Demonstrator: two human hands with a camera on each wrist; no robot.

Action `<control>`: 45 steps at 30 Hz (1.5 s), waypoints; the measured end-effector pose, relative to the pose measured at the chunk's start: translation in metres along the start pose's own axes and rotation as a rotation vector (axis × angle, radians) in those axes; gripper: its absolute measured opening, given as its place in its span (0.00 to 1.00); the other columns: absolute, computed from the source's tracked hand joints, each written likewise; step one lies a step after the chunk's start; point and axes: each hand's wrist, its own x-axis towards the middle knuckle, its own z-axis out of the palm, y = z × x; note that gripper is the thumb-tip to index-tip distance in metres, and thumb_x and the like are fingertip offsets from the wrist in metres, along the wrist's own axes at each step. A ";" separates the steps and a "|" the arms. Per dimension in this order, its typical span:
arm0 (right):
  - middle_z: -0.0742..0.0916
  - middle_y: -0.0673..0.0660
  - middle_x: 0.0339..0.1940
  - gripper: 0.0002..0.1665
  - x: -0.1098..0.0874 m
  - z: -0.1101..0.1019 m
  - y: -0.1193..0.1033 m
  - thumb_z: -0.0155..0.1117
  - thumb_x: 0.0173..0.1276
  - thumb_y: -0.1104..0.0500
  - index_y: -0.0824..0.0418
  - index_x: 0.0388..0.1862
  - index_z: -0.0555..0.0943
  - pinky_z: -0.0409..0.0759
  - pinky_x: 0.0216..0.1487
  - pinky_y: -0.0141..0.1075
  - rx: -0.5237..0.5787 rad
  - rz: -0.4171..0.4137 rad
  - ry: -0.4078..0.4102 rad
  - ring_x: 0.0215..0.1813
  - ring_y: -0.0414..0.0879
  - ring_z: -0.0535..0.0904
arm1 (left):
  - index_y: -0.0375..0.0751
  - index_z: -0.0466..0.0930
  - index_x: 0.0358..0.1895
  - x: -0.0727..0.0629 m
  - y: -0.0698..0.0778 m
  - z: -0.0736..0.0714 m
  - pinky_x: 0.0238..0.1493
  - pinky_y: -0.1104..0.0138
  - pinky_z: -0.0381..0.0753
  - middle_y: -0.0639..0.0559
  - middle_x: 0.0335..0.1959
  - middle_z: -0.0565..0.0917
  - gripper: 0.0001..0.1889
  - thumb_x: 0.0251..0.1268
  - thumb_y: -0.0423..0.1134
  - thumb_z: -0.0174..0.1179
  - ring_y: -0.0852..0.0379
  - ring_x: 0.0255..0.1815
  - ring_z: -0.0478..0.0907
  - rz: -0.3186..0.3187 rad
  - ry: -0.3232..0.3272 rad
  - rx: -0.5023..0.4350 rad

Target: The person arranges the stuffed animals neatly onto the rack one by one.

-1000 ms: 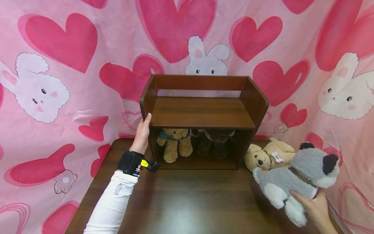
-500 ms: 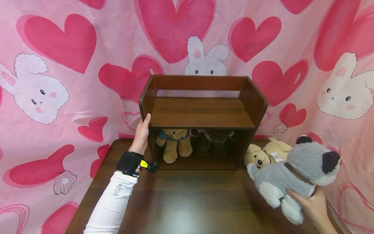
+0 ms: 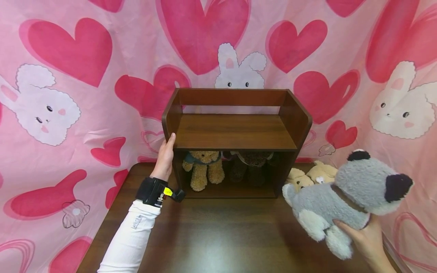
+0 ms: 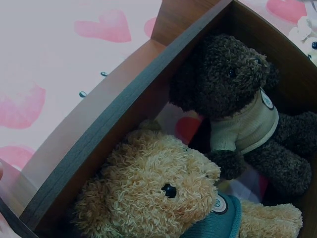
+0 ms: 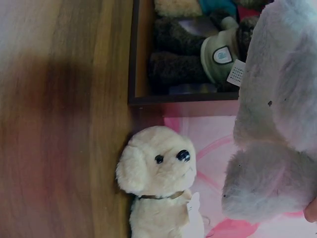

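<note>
A grey and white plush dog (image 3: 348, 197) with black ears and a brown collar is held up at the right in the head view. My right hand (image 3: 370, 239) grips it round the body, thumb across its near side. Its pale fur (image 5: 277, 114) fills the right of the right wrist view. My left hand (image 3: 165, 159) holds the left side panel of a dark brown wooden shelf (image 3: 235, 131). Seated in its lower compartment are a tan teddy bear (image 4: 153, 183) in a blue top and a dark brown teddy bear (image 4: 228, 79) in a light sweater.
Beside the shelf's right side lies a cream plush dog (image 5: 158, 163) with a white tag, partly hidden in the head view by the grey dog. All of this is on a brown wooden table (image 3: 218, 235). A pink cloth (image 3: 136, 45) with hearts and rabbits hangs behind.
The right hand has lifted the grey plush dog slightly, and it now covers more of the cream dog. The left hand stays on the shelf's side panel.
</note>
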 end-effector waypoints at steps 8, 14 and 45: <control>0.74 0.41 0.48 0.57 0.000 0.004 -0.011 0.66 0.28 0.86 0.56 0.62 0.65 0.62 0.48 0.18 0.036 -0.018 0.003 0.48 0.32 0.69 | 0.38 0.44 0.71 0.000 0.000 0.001 0.69 0.54 0.34 0.46 0.72 0.46 0.34 0.70 0.53 0.41 0.52 0.72 0.38 0.001 0.001 0.009; 0.74 0.40 0.48 0.57 0.004 0.005 -0.019 0.67 0.27 0.85 0.55 0.61 0.66 0.63 0.48 0.18 0.015 -0.048 -0.003 0.48 0.31 0.69 | 0.39 0.42 0.72 0.000 0.000 -0.001 0.68 0.53 0.33 0.47 0.72 0.45 0.35 0.70 0.54 0.41 0.51 0.72 0.37 -0.015 -0.002 0.024; 0.75 0.48 0.52 0.59 0.029 0.013 -0.056 0.63 0.23 0.90 0.63 0.62 0.66 0.65 0.51 0.21 0.183 -0.146 -0.034 0.52 0.37 0.69 | 0.38 0.41 0.72 -0.001 0.001 0.000 0.69 0.53 0.34 0.46 0.73 0.44 0.35 0.70 0.53 0.40 0.51 0.72 0.37 -0.010 -0.007 0.043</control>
